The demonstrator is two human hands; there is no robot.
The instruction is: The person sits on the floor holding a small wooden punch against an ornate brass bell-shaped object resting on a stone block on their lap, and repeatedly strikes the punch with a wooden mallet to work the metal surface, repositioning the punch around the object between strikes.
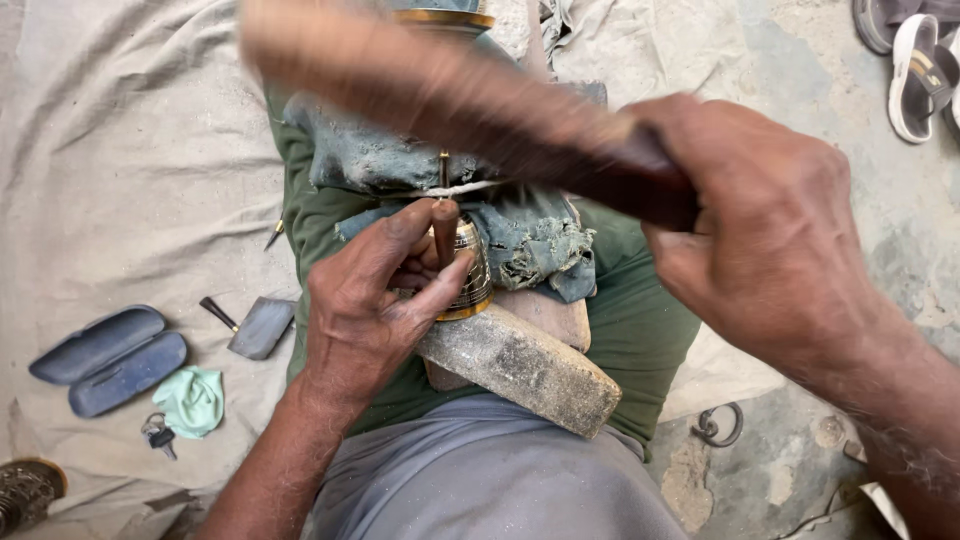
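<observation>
My left hand (375,295) grips a thin reddish-brown punch tool (444,228) upright against a small engraved brass cylinder (472,275). The cylinder rests on a grey stone block (530,370) lying across my lap. My right hand (770,230) is shut on the handle of a wooden mallet (440,95), which is blurred and raised above the punch. A worn blue-grey cloth (530,245) is bunched behind the cylinder, over a green fabric (640,320).
An open dark glasses case (108,358), a mint cloth (190,400), keys (158,433) and a small dark scoop-like tool (255,325) lie on the tan sheet at left. A metal ring (718,425) sits on the concrete at right, sandals (915,70) at top right.
</observation>
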